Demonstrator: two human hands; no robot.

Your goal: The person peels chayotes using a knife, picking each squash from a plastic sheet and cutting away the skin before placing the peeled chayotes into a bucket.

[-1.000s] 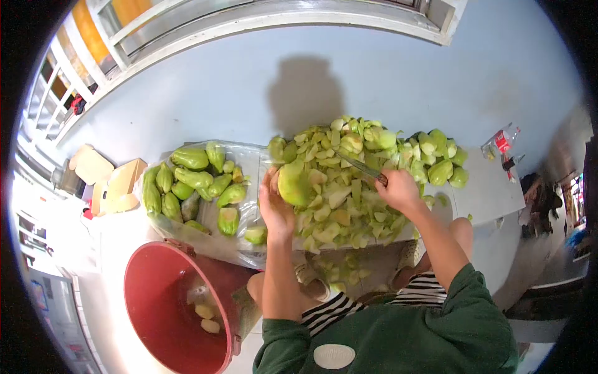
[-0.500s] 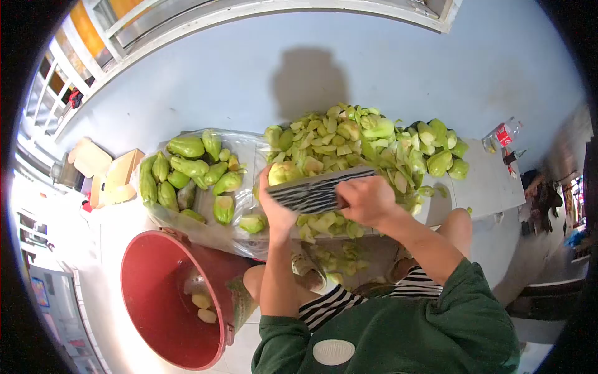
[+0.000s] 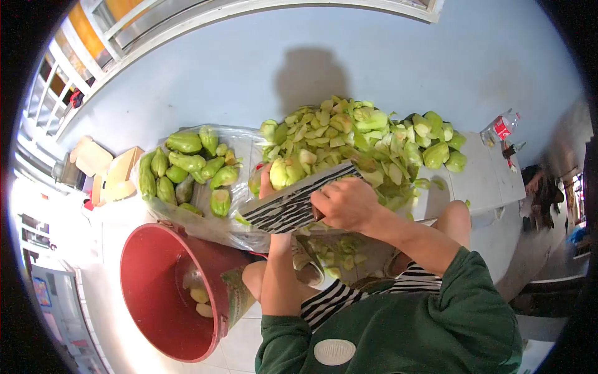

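Note:
My left hand (image 3: 266,182) holds a pale green chayote (image 3: 286,172), its fingers partly hidden behind a wide, shiny blade. My right hand (image 3: 349,203) is closed around the handle of this knife (image 3: 283,202). The blade slants across in front of my left hand, close to the chayote, and reflects black and white stripes. Whether its edge touches the chayote is unclear. Behind the knife lies a large heap of green peels and pieces (image 3: 324,128). Whole chayotes (image 3: 187,162) lie on clear plastic to the left.
A red bucket (image 3: 138,293) with a few peeled pieces stands at the lower left. More chayotes (image 3: 436,156) and a plastic bottle (image 3: 500,128) are on the right. An open cardboard box (image 3: 118,177) sits at the far left. Peels (image 3: 339,252) lie on the floor between the feet.
The knife has swung from over the heap to in front of the chayote, its broad side now showing. My right hand has moved left with it. My left hand still holds the chayote.

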